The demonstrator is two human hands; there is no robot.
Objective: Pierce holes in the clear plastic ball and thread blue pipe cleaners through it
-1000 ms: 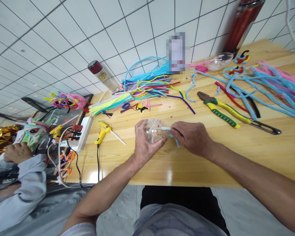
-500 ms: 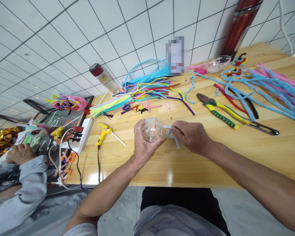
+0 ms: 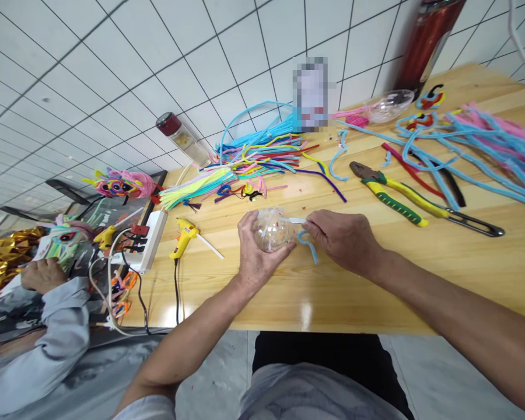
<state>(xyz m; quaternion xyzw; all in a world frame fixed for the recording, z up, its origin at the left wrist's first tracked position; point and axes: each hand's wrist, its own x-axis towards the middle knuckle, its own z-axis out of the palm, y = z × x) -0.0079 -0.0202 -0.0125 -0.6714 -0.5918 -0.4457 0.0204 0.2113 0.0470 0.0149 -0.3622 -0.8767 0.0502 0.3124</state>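
Note:
My left hand [image 3: 254, 252] cups a clear plastic ball [image 3: 272, 230] with small red bits inside, holding it just above the wooden table [image 3: 376, 274]. My right hand [image 3: 339, 239] pinches a thin white stick [image 3: 294, 220] whose tip touches the ball's right side. A short curled blue pipe cleaner [image 3: 308, 244] hangs under my right fingers, between the two hands.
Yellow-green pliers [image 3: 391, 196] lie right of my hands, a yellow glue gun [image 3: 182, 235] left. Heaps of coloured pipe cleaners [image 3: 254, 160] cover the back, with a bottle [image 3: 181, 137] and clear bowl [image 3: 387, 105]. A power strip [image 3: 149, 239] and another person's hand [image 3: 41, 274] are at left.
Both hands stay at the ball; they have shifted slightly up and left in the view, and the white stick stays against the ball.

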